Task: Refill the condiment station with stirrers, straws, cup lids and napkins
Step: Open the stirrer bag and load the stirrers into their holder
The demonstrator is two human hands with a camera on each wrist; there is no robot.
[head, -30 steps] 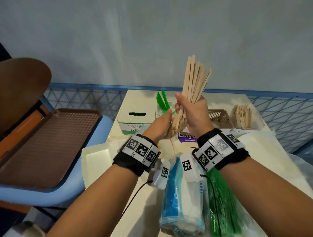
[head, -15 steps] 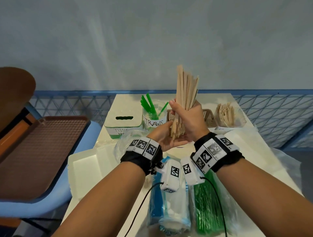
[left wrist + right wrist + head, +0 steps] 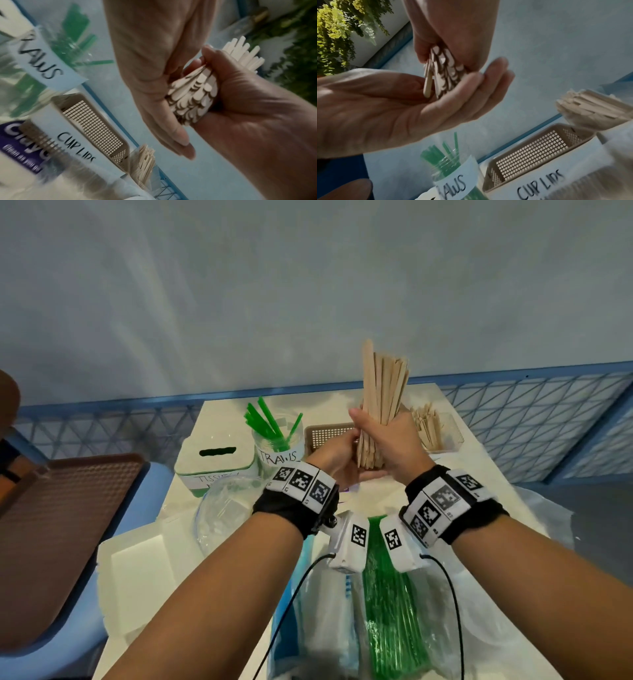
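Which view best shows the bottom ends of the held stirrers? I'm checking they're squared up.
The left wrist view: the stirrers' rounded ends fan against the left hand's open palm. The right wrist view shows them smaller; in the head view the hands hide them.

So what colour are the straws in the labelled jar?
Green straws, clearest in the head view, standing in the clear jar.

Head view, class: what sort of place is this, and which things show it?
Probably a makeshift cafe condiment station on a table: a jar labelled for straws, a basket labelled CUP LIDS, and a tub of wooden stirrers.
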